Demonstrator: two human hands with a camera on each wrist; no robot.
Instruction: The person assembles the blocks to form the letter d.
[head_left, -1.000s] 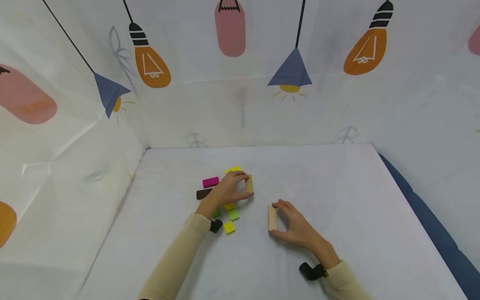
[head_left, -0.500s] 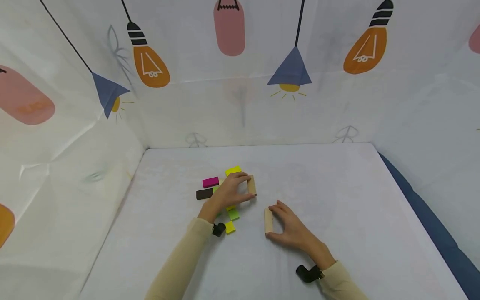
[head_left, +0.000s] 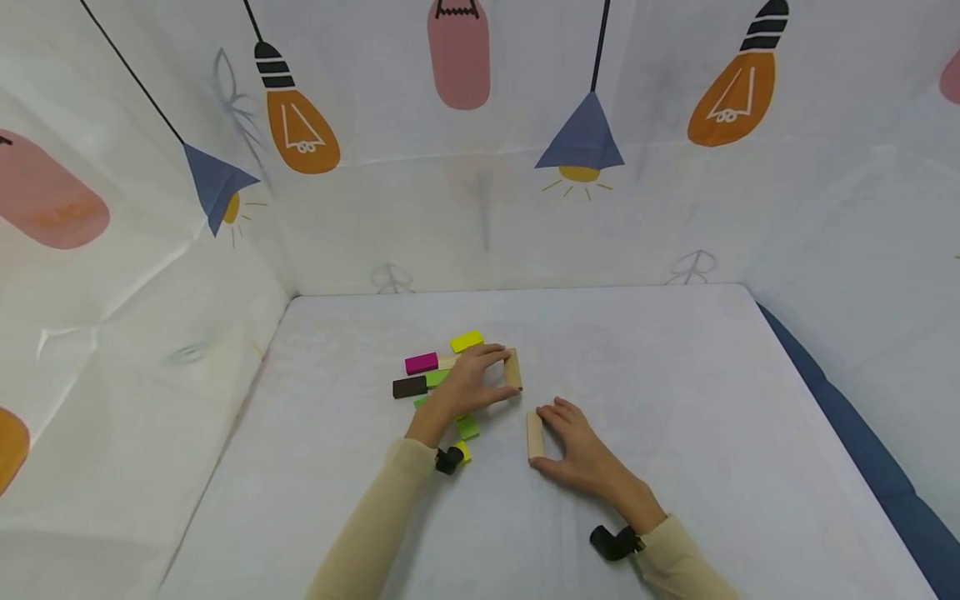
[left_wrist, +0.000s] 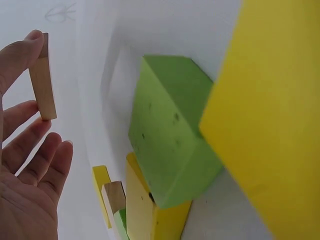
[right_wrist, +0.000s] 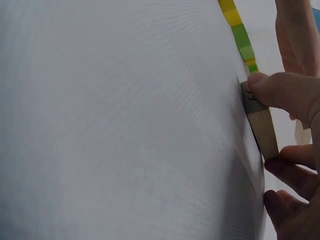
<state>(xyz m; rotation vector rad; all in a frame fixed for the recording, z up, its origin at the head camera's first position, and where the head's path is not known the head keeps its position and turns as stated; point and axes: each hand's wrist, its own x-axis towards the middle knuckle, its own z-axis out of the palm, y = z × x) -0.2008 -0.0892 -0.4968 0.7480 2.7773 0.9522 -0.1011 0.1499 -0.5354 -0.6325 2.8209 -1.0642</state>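
With thumb and fingertips, my left hand (head_left: 468,383) pinches a plain wooden block (head_left: 513,370) by its two ends. The same wooden block (left_wrist: 43,82) shows between thumb and fingers in the left wrist view. My right hand (head_left: 588,454), nearer the front, pinches a second wooden block (head_left: 535,435) by its ends. In the right wrist view that block (right_wrist: 262,127) is close to or on the white surface; dark marks show near the thumb. The two blocks are apart, the left one farther back. The left hand and forearm partly hide the coloured blocks beneath them.
Left of the hands lie a magenta block (head_left: 422,363), a dark brown block (head_left: 409,387), a yellow block (head_left: 467,341) and a green block (head_left: 468,427), among several others. They rest on the white table (head_left: 637,350), which meets a printed fabric wall (head_left: 480,208) behind.
My left hand has moved right with its wooden block, uncovering more coloured blocks. The right hand has shifted slightly left with its block, so the two blocks are closer together sideways.
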